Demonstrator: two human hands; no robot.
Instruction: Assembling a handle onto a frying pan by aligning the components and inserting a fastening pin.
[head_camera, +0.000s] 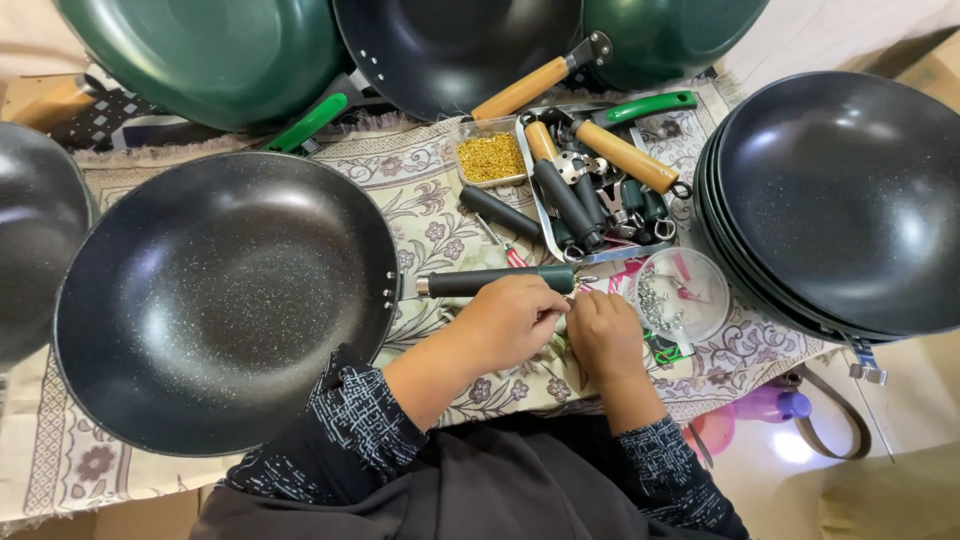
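black wok (220, 300) lying at 9 o'clock on patterned cloth (420, 190) | its dark handle (495, 281) pointing to 3 o'clock | left hand (507, 322) resting against handle, grip curled together | right hand (603, 332) touching left, grip state unclear | clear screw bowl (690, 300) sitting at 3 o'clock

We see a black wok (215, 300), speckled inside, sitting upright on the patterned cloth (420, 200) at left. Its dark green handle (495, 281) points right, fixed to the rim by a metal collar with rivets. The handle's far end lies just above our two hands, where our fingertips meet close beneath it.
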